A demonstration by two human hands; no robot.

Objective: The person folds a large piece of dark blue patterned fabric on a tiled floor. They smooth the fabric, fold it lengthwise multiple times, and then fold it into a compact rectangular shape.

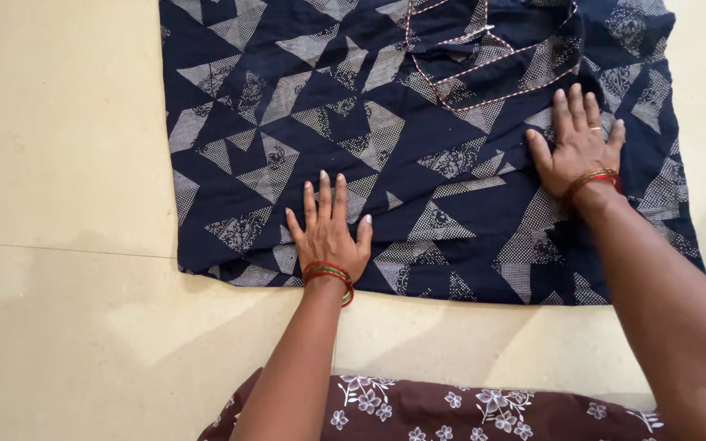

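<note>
The floor (67,163) under me is pale cream, with one thin seam running across its left part, and it carries everything here. On it lies the garment (418,147), a dark navy cloth printed with grey-white triangles, spread flat across the middle and right of the floor. Its top runs out of view, so I cannot see how far it reaches, and its right side bunches a little near the floor's right edge. Its near edge lies straight in front of me and its left edge sits well in from the floor's left side. Near the top, a neckline (484,69) piped in thin red-and-white trim shows, partly cut off; I cannot tell how the layers beneath it are folded.

At the near edge of the floor, a brown cloth (467,412) with white flowers is cut off by the frame.

My right hand (578,151) lies flat on the garment just below the neckline, fingers spread, gripping nothing. My left hand (330,233) presses flat near the garment's near edge, fingers spread too, palm down.

Red and green bangles (330,276) circle both wrists, and a ring (596,128) sits on a right finger.
</note>
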